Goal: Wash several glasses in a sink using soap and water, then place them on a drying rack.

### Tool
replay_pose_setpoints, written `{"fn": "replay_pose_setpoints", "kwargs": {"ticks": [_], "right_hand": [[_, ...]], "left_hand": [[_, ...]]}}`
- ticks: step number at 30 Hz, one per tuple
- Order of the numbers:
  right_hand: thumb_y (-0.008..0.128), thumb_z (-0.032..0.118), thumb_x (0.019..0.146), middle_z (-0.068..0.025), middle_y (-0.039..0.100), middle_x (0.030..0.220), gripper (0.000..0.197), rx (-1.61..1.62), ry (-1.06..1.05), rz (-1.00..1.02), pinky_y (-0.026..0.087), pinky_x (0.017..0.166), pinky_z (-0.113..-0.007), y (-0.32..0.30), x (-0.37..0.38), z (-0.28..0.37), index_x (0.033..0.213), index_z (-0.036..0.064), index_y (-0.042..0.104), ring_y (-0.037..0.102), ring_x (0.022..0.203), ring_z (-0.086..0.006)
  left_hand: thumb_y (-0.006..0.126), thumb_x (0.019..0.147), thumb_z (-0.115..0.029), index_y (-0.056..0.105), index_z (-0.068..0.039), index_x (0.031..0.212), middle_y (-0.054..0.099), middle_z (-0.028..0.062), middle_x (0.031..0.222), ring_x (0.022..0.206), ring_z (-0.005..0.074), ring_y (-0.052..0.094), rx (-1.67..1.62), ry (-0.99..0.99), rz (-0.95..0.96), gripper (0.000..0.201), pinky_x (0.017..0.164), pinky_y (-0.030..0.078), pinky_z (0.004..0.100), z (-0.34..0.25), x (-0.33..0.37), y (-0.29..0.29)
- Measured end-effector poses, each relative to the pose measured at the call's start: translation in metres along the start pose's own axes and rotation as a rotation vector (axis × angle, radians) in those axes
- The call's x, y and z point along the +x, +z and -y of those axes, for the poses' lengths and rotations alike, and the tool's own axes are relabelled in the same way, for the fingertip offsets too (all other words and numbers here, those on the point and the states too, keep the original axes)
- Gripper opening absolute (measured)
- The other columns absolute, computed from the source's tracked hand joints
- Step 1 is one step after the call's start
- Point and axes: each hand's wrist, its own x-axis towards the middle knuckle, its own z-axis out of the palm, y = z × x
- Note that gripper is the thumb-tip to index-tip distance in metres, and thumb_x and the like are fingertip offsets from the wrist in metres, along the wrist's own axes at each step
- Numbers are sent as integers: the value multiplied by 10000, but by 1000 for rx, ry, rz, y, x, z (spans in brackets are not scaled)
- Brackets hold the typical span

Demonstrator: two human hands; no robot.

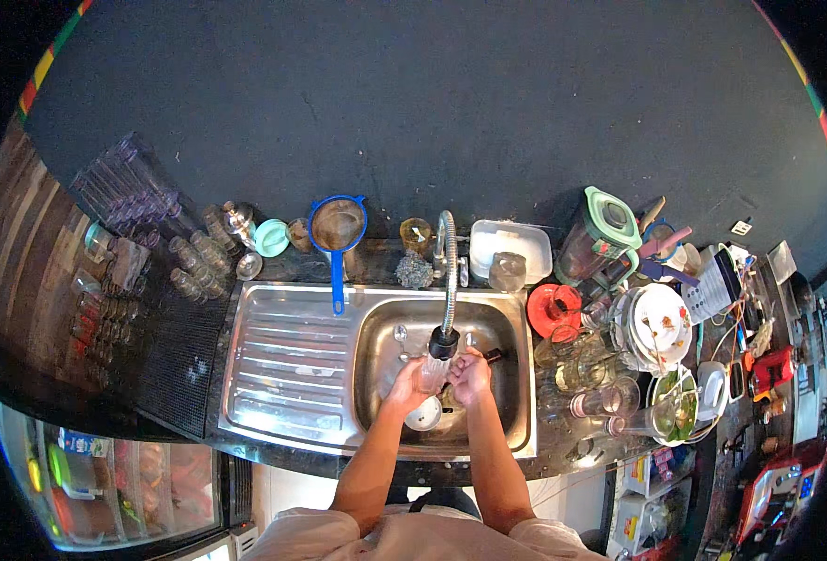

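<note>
Both my hands are over the steel sink (367,346), under the black tap head (443,344). My left hand (404,385) is wrapped around a clear drinking glass (433,376), tilted below the running water. Close beside the glass, my right hand (470,376) is closed with its fingers curled in; whatever they hold is hidden. A dark object (495,355) lies just past the right knuckles. Under my hands in the basin rests a small white bowl (424,414). Spoons (400,332) lie on the basin floor toward the back.
A ridged steel drainboard (292,365) adjoins the sink on the left. Behind stand a blue-handled strainer (337,229), a steel scourer (414,272) and a white tub (525,245). Glass jars (586,365), stacked plates (658,323) and a blender jug (600,238) crowd the right.
</note>
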Motion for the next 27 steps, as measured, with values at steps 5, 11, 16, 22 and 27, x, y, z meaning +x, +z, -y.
{"fn": "replay_pose_setpoints", "kwargs": {"ticks": [5, 11, 16, 22, 27], "right_hand": [[475, 143, 773, 9, 396, 518, 12, -20, 46, -31, 301, 448, -286, -12, 3, 7, 775, 141, 464, 380, 464, -140], [477, 194, 748, 8, 422, 583, 75, -36, 72, -6, 330, 494, -288, -32, 14, 7, 789, 131, 476, 395, 504, -150], [456, 205, 776, -15, 466, 604, 123, -153, 55, 1, 367, 493, -299, -21, 23, 9, 828, 110, 514, 435, 522, -152], [438, 205, 789, -61, 531, 677, 244, -369, -132, 71, 414, 469, -313, 24, 72, 29, 983, 77, 510, 490, 517, -171], [416, 157, 783, -81, 543, 678, 179, -655, -222, 94, 417, 389, -303, 62, 116, 51, 904, 49, 492, 496, 473, -163]], "left_hand": [[422, 843, -414, 534, -58, 1028, 604, 122, 930, 811, 249, 580, 96, 32, 53, 416, 683, 465, 357, 8, 16, -2], [425, 751, -642, 532, -27, 962, 566, 148, 801, 705, 268, 556, -336, -76, 166, 659, 610, 455, 334, -3, 10, 38], [420, 683, -741, 528, -35, 905, 541, 137, 743, 621, 249, 508, -416, -34, -50, 748, 549, 432, 337, -4, 20, 34], [508, 789, -422, 550, -56, 884, 539, 79, 686, 602, 200, 531, -130, 24, -220, 381, 481, 435, 298, 17, 4, 18], [653, 723, -315, 578, -61, 890, 613, 65, 767, 636, 157, 578, 499, 171, -529, 314, 550, 453, 296, 27, -10, 1]]}}
